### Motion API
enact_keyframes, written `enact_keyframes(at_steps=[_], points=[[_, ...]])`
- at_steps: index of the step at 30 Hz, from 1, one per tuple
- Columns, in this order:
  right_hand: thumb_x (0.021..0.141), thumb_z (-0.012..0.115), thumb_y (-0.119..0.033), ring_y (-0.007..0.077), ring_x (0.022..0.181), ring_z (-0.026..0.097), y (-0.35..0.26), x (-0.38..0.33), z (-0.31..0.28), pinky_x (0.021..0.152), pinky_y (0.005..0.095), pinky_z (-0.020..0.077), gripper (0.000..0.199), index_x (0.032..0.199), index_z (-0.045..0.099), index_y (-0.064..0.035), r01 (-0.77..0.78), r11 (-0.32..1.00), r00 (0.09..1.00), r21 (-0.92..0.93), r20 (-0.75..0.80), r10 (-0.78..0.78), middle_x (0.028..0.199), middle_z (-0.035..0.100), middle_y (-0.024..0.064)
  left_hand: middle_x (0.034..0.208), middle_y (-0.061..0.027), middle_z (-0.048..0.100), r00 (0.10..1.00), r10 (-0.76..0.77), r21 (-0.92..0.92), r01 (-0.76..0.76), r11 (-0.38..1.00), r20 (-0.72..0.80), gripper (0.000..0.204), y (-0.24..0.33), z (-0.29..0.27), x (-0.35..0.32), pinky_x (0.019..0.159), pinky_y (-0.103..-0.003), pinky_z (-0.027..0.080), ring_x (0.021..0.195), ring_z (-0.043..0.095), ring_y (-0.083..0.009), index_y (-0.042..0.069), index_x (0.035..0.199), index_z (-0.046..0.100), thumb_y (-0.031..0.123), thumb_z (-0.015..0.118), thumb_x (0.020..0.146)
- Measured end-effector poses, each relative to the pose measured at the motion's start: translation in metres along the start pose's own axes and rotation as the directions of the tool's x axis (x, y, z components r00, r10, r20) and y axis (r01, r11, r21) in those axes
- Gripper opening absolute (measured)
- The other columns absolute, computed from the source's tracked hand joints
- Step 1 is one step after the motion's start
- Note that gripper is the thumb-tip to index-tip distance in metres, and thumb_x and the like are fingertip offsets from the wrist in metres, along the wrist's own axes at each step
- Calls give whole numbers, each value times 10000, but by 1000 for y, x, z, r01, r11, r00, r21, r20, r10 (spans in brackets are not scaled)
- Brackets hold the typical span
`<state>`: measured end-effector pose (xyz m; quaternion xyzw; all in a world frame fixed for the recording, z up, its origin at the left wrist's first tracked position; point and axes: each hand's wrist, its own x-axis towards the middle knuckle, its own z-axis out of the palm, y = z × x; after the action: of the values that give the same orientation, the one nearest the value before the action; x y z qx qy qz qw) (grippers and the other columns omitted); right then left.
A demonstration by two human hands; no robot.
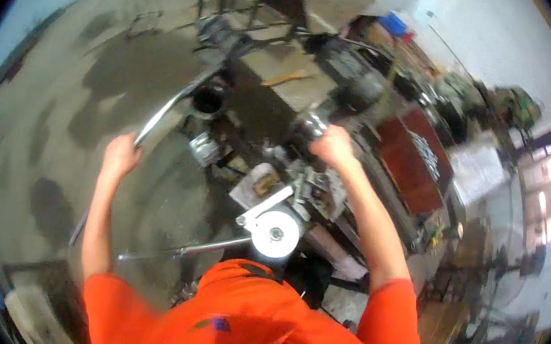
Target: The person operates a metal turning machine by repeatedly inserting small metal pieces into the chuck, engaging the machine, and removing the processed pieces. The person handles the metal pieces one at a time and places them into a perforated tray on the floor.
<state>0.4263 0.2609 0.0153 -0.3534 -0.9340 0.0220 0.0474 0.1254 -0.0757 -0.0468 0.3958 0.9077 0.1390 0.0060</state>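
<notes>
Grips a long metal bar (161, 116) in the left hand (123, 154), closed around it, slanting it upward past a dark hollow cylinder (208, 102). Curls the right hand (334, 145) at a shiny metal part (311, 126) (cannot tell whether clasping or merely touching it). Faces a white disc (274, 234) near the orange shirt (253, 324), beside a metal rod (214, 245) pointing left.

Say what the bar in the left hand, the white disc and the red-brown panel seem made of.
Bar: polished metal, likely steel, by its bright streak of glare. Disc: metal or plastic, smooth and pale-faced. Panel: painted metal or wood, fairly dull; blur hides any grain.
</notes>
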Motion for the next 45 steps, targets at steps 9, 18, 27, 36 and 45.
enact_keyframes(at_steps=[9, 18, 27, 36, 45], points=[[548, 598, -190, 422, 687, 578, -13, -3, -1, 640, 454, 465, 298, 616, 536, 93, -70, 992, 990, 102, -118, 82, 671, 558, 294, 709, -158, 616, 987, 116, 387, -64, 920, -114, 130, -95, -25, 68, 608, -425, 478, 707, 614, -305, 68, 717, 577, 184, 597, 664], [566, 600, -164, 370, 772, 591, -12, -5, -17, 715, 402, 481, 212, 648, 627, 30, 11, 999, 991, -33, -134, -15, 839, 605, 228, 757, -136, 632, 988, -83, 390, 129, 912, -132, 221, -137, -3, 142, 677, -390, 499, 749, 624, -295, 65, 888, 636, 112, 536, 696], [515, 587, -107, 332, 1017, 504, 63, -128, -66, 882, 369, 415, 348, 840, 656, -5, -55, 967, 951, 249, -281, 126, 1120, 546, 180, 982, -199, 606, 992, -9, -356, 53, 933, 123, 461, -2, 184, 91, 789, -416, 459, 922, 582, -331, 47, 1098, 558, 296, 621, 715], [542, 605, -99, 327, 990, 550, 153, -355, -46, 862, 353, 435, 345, 869, 659, -3, -675, 715, 710, 182, -106, 697, 1063, 591, 161, 886, -131, 629, 917, 266, 301, -354, 886, 296, 266, 49, 220, 141, 690, -403, 479, 837, 611, -289, 142, 979, 585, 270, 573, 747], [602, 622, -149, 316, 1015, 555, 283, -587, 30, 861, 374, 435, 684, 1252, 434, -49, -980, 140, 146, -142, -33, 989, 1076, 580, 190, 905, -121, 639, 938, 18, 94, -54, 994, 347, 352, 4, 192, 83, 744, -424, 472, 836, 609, -306, 80, 1036, 574, 267, 628, 742]])
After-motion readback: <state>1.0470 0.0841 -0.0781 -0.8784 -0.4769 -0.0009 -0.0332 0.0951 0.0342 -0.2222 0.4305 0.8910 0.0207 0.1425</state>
